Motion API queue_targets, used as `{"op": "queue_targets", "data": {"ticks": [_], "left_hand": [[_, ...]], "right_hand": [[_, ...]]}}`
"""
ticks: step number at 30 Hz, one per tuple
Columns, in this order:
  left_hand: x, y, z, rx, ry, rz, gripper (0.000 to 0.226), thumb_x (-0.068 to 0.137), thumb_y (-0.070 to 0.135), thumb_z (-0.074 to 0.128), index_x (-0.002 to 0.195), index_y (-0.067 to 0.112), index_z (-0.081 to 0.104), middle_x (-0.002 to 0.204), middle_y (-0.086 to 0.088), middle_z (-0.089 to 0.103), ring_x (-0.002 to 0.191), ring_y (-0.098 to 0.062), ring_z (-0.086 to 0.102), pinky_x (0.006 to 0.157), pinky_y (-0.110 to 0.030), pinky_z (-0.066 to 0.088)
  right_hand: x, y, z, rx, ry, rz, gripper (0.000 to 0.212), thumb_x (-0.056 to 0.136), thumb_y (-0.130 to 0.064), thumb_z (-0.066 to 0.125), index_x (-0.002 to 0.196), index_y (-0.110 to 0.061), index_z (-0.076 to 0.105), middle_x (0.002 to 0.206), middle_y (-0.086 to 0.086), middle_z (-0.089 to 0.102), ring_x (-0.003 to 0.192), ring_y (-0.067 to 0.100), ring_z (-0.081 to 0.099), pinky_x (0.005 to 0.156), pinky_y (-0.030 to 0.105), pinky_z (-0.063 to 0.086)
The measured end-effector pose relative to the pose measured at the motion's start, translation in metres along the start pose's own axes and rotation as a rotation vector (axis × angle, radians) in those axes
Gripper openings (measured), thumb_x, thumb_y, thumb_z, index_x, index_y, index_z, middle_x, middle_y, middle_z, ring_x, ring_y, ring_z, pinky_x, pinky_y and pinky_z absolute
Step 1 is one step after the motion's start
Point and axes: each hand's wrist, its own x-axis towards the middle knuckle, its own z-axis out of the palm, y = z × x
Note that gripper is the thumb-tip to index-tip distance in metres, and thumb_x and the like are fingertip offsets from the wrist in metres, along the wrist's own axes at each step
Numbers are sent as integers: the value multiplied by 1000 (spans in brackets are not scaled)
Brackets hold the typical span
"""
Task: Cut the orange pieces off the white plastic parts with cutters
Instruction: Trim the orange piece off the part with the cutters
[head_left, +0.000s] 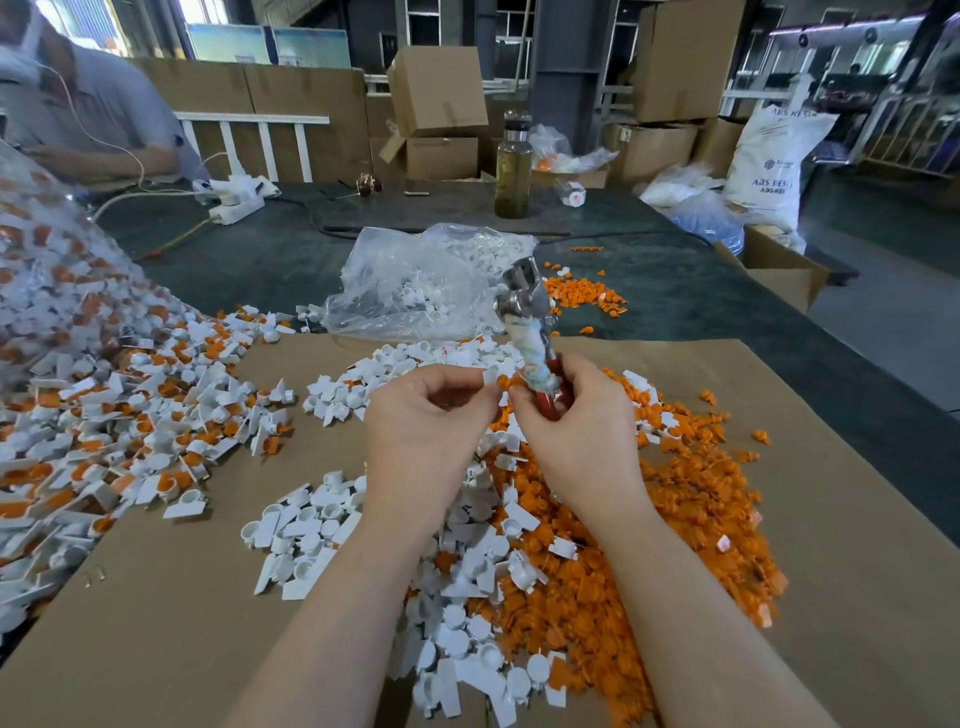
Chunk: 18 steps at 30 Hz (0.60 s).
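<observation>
Between my hands, my left hand (426, 415) pinches a white plastic part (491, 375) with its orange piece (505, 382) touching my right hand (576, 415), which grips the cutters (530, 322) jaws-up, so a careless squeeze could nip my fingertips (480, 402).

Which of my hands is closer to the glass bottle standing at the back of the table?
Right. The right hand, gripping the cutters, sits almost straight below the bottle. The left hand, pinching a white part, is farther to the left of it.
</observation>
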Motion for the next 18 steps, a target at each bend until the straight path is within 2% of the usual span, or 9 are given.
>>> {"op": "queue_targets", "data": {"ticks": [4,10,12,15,17,18], "left_hand": [[-4,0,2,82,-12,107,14,80,18,79,77,31,76,68,16,73,65,2,68,57,-8,49],[-5,-2,2,141,-44,189,25,80,15,79,77,38,73,75,24,72,71,6,68,66,-9,53],[-5,-3,2,159,-51,203,25,81,15,79,76,39,72,75,25,71,72,6,67,65,-8,52],[-4,-6,3,173,-32,200,19,81,16,78,80,34,75,74,24,71,70,6,67,62,-7,50],[-5,-6,4,182,-19,204,17,82,16,78,80,33,74,74,24,70,70,6,66,62,-8,50],[-5,-6,4,188,-16,211,18,82,16,77,79,34,73,74,24,70,69,6,66,62,-7,50]], "right_hand": [[0,-1,0,-50,16,-7,15,85,-22,70,89,-29,58,75,-21,58,70,-1,57,57,10,36],[1,2,0,-65,6,7,9,86,-22,69,87,-23,60,68,-17,54,62,-1,52,51,11,34],[2,3,0,-66,-15,17,8,87,-23,68,90,-22,61,71,-17,56,64,2,53,53,13,31],[4,4,-1,-54,-64,46,9,88,-24,69,92,-20,63,75,-15,58,69,4,56,56,16,35],[5,4,-3,-10,-90,58,9,87,-21,68,85,-24,60,67,-16,57,65,-1,55,53,11,35],[5,4,-4,14,-97,59,15,87,-19,68,79,-28,58,63,-18,57,62,-3,53,52,9,35]]}}
